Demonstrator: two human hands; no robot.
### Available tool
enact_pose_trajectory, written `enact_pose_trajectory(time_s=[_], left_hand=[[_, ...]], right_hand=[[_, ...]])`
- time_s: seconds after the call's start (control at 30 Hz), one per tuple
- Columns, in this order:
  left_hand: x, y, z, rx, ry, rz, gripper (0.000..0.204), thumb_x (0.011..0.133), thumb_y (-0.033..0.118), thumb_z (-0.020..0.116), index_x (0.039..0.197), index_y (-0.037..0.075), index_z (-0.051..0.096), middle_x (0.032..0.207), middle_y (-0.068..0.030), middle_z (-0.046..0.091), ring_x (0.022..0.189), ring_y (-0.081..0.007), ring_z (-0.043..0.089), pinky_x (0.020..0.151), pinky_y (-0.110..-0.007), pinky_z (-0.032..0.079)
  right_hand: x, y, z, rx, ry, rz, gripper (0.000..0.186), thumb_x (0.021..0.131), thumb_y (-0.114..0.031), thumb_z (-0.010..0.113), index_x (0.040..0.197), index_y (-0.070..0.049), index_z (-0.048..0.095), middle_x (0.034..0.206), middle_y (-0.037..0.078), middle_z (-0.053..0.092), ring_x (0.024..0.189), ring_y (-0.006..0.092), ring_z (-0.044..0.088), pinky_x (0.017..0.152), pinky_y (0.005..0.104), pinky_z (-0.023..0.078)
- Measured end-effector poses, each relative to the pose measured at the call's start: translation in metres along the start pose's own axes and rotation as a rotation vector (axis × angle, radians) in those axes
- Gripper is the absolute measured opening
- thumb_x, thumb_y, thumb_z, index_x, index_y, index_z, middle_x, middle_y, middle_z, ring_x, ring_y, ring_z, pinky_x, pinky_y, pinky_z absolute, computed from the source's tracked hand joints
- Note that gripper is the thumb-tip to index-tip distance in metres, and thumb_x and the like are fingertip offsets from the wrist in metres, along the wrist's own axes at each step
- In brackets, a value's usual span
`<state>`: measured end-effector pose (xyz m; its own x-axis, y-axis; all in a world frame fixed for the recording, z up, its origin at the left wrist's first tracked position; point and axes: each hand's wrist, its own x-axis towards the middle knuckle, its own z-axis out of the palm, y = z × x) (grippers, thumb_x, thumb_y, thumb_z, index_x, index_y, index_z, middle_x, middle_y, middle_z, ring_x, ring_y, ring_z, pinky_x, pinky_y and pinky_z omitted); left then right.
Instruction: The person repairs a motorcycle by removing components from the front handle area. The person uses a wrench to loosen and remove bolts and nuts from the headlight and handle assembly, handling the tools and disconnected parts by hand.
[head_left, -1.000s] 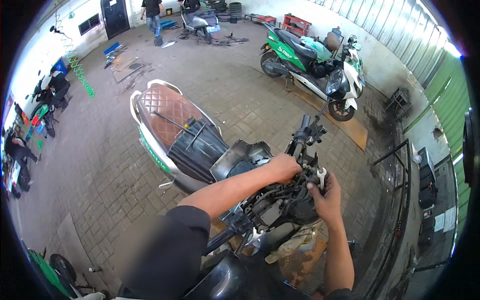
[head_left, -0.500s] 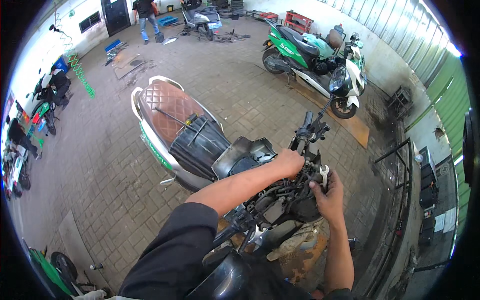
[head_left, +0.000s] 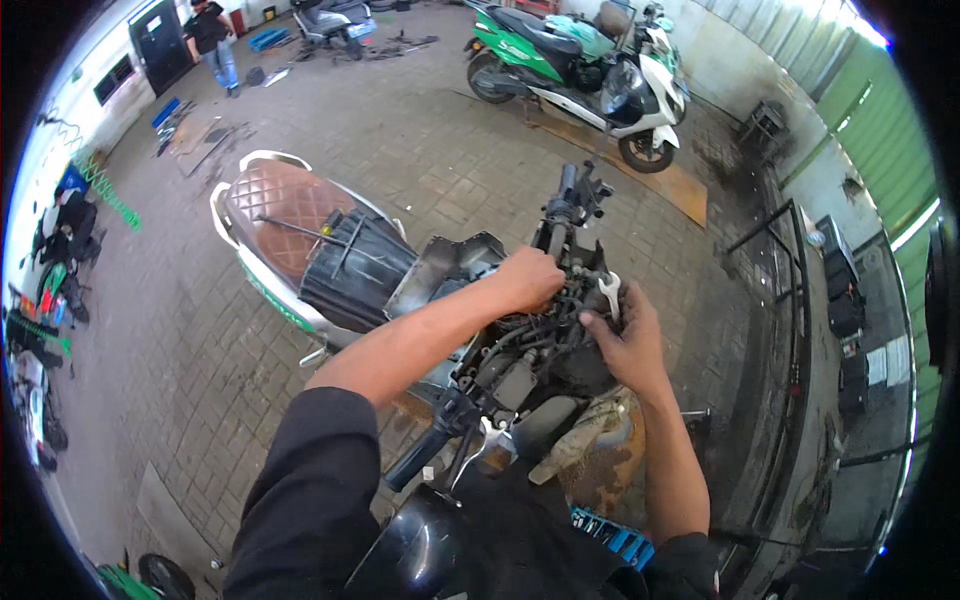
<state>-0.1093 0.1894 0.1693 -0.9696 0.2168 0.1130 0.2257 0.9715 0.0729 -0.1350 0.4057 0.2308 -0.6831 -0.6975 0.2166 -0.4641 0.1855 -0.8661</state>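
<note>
Wrench (head_left: 609, 288), silver metal, fork-ended, is gripped by my right hand (head_left: 632, 345) at the dark cable-filled scooter front (head_left: 515, 385), perhaps for steadiness; my left hand (head_left: 528, 280) curls there, whether gripping I cannot tell

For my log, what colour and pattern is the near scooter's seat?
The seat is brown with diamond quilting, shown best in the head view.

Up at the upper right of the frame I see a green-and-white scooter (head_left: 545, 62), a brown board (head_left: 685, 190) by its front wheel, and a green corrugated wall (head_left: 870, 140) beyond. Over in the upper left, a person in jeans (head_left: 212, 40) is near a black door (head_left: 162, 45), with a green coiled hose (head_left: 107, 191) below.
</note>
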Motion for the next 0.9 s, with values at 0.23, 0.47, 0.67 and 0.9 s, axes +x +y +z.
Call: enact_pose_trajectory(time_s=[0.23, 0.47, 0.67, 0.9], left_hand=[[-0.029, -0.023, -0.124, -0.027, 0.016, -0.264, 0.034, 0.078, 0.036, 0.078, 0.105, 0.016, 0.074, 0.094, -0.0136, 0.074, 0.092, -0.0347, 0.071, 0.081, -0.046, 0.056], [-0.093, 0.045, -0.084, -0.864, 0.172, -0.383, 0.074, 0.084, 0.039, 0.081, 0.135, 0.002, 0.042, 0.12, -0.0204, 0.067, 0.114, -0.0297, 0.066, 0.095, -0.041, 0.052], [-0.164, 0.08, -0.064, -0.938, 0.171, -0.158, 0.046, 0.085, 0.023, 0.079, 0.124, 0.002, 0.063, 0.117, -0.0151, 0.068, 0.111, -0.0298, 0.064, 0.097, -0.04, 0.049], [-0.181, 0.113, -0.065, -1.021, 0.368, -0.409, 0.036, 0.092, 0.02, 0.071, 0.123, 0.002, 0.064, 0.118, -0.0109, 0.068, 0.109, -0.0281, 0.065, 0.096, -0.042, 0.051]], right_hand=[[-0.003, 0.003, -0.003, 0.15, 0.019, 0.001, 0.036, 0.087, -0.005, 0.075, 0.117, 0.003, 0.057, 0.101, 0.006, 0.067, 0.089, 0.0127, 0.062, 0.078, 0.0296, 0.051], [-0.038, -0.001, -0.015, 0.511, 0.102, 0.13, 0.036, 0.084, -0.015, 0.077, 0.11, -0.001, 0.057, 0.088, 0.005, 0.067, 0.075, 0.0111, 0.062, 0.064, 0.0254, 0.05], [-0.166, 0.012, -0.042, 0.817, 0.027, 0.171, 0.042, 0.08, -0.03, 0.082, 0.099, -0.001, 0.059, 0.076, 0.006, 0.064, 0.066, 0.0134, 0.062, 0.059, 0.0271, 0.049], [-0.214, 0.037, -0.079, 0.071, 0.01, 0.474, 0.041, 0.093, -0.039, 0.069, 0.089, 0.001, 0.067, 0.077, 0.004, 0.066, 0.071, 0.0139, 0.06, 0.065, 0.0295, 0.048]])
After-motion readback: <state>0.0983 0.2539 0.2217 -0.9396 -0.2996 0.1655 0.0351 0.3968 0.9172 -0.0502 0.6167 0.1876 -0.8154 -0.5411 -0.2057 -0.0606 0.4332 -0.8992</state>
